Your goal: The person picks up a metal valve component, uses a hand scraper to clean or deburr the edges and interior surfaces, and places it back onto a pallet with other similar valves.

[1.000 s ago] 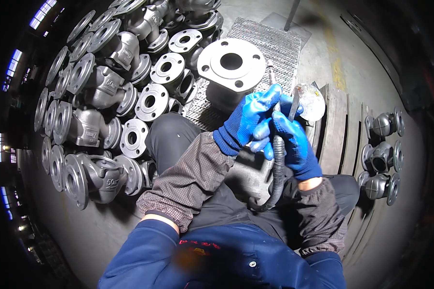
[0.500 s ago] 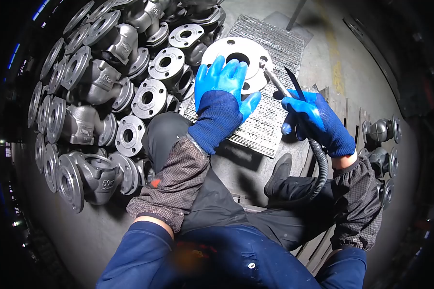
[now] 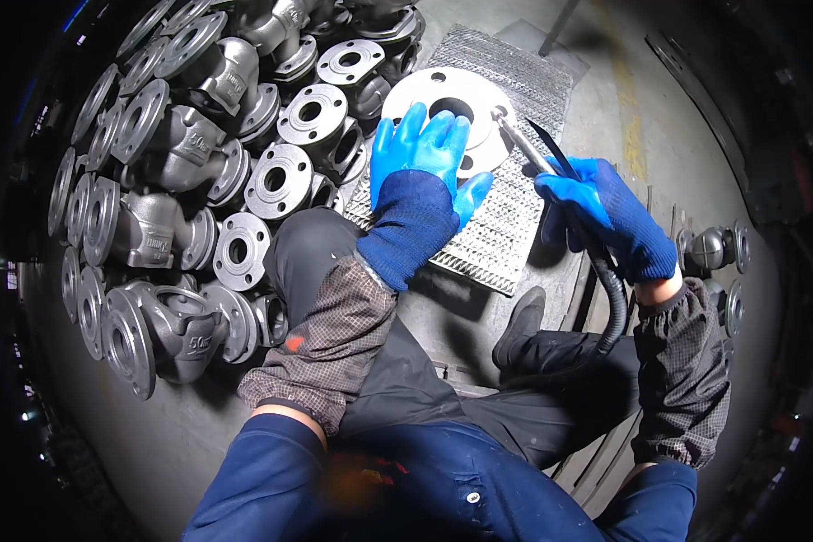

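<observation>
A pale, brightly lit round flange [image 3: 417, 88] with a large centre bore and smaller bolt holes lies on a ridged metal plate [image 3: 501, 248]. My left hand [image 3: 420, 158], in a blue coated glove, rests on its near left part with the fingers stretched out and the thumb apart. Gloved alike, my right hand [image 3: 596, 203] is closed around a die grinder [image 3: 526, 147] with a slim metal shaft and a black lever. The grinder's tip is at a bolt hole on the flange's right side. A corrugated hose [image 3: 615, 307] runs down from my right hand.
Grey cast valve bodies [image 3: 185, 149] with flanged ends are stacked at the left, close to my left arm. Several more valve bodies [image 3: 709, 248] stand on the floor at the right. My shoe [image 3: 521, 327] is just below the ridged plate, near long metal bars [image 3: 587, 479].
My right hand and the grinder have shifted slightly right, and the hose has swung right. The flange and my left hand sit a touch further right in the picture.
</observation>
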A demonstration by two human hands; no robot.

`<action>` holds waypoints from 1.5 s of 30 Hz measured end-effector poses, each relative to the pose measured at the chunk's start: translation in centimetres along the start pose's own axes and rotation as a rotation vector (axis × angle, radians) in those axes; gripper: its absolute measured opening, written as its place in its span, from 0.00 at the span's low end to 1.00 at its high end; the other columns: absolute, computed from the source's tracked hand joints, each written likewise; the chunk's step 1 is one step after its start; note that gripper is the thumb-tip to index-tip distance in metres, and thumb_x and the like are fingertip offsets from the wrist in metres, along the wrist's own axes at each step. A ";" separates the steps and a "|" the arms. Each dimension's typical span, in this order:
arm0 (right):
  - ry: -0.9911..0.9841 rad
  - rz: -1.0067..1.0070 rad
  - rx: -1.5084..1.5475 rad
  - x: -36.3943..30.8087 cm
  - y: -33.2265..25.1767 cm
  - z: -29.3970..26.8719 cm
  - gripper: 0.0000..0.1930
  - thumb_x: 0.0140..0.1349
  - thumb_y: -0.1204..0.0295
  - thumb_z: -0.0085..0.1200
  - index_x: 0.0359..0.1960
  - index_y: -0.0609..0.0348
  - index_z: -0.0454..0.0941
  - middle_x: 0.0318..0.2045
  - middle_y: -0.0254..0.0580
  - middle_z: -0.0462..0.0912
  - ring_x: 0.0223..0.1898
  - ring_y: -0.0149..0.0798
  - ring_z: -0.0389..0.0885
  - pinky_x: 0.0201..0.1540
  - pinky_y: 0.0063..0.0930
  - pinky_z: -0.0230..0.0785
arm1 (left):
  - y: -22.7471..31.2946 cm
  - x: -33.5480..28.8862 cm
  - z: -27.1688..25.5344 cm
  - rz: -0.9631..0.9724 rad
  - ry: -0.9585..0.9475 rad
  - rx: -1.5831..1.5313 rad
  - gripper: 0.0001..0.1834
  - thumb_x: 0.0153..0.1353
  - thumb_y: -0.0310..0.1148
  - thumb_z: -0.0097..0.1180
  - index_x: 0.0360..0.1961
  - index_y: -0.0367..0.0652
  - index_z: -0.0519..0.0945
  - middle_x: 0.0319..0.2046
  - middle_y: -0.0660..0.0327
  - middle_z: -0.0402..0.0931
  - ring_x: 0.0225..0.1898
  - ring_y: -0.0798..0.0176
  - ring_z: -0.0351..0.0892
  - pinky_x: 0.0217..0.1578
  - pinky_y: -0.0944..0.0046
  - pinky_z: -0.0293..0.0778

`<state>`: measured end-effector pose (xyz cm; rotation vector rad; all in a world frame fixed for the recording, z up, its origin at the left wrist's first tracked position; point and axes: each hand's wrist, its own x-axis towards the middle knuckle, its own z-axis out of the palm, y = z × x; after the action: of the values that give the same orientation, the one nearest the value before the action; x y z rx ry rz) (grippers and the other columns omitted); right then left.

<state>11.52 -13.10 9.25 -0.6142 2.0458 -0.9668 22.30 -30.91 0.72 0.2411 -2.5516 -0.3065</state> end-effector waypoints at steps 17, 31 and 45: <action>0.114 -0.105 -0.238 -0.1 1.3 1.0 0.18 0.58 0.61 0.55 0.35 0.68 0.78 0.20 0.45 0.80 0.21 0.34 0.82 0.26 0.23 0.71 | -0.1 -0.2 -0.1 -0.001 0.030 -0.002 0.30 0.51 0.50 0.58 0.52 0.42 0.76 0.51 0.53 0.74 0.58 0.45 0.65 0.61 0.46 0.53; -0.001 0.095 -0.144 1.2 -1.9 -1.4 0.13 0.59 0.65 0.55 0.35 0.66 0.77 0.14 0.38 0.76 0.13 0.28 0.74 0.14 0.21 0.65 | -0.7 -0.6 0.3 -0.002 0.045 -0.063 0.30 0.52 0.49 0.57 0.53 0.43 0.75 0.53 0.52 0.72 0.59 0.44 0.64 0.61 0.46 0.52; 0.072 0.069 -0.142 0.6 0.5 -0.3 0.17 0.58 0.66 0.57 0.46 0.61 0.78 0.16 0.34 0.75 0.14 0.26 0.71 0.17 0.21 0.63 | -0.9 -0.7 0.7 0.013 0.033 -0.080 0.30 0.53 0.49 0.57 0.54 0.42 0.74 0.53 0.53 0.72 0.60 0.45 0.63 0.62 0.44 0.51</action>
<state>10.92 -13.08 8.73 -0.5859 2.1986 -0.8194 22.59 -31.54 -0.46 0.1972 -2.5016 -0.3955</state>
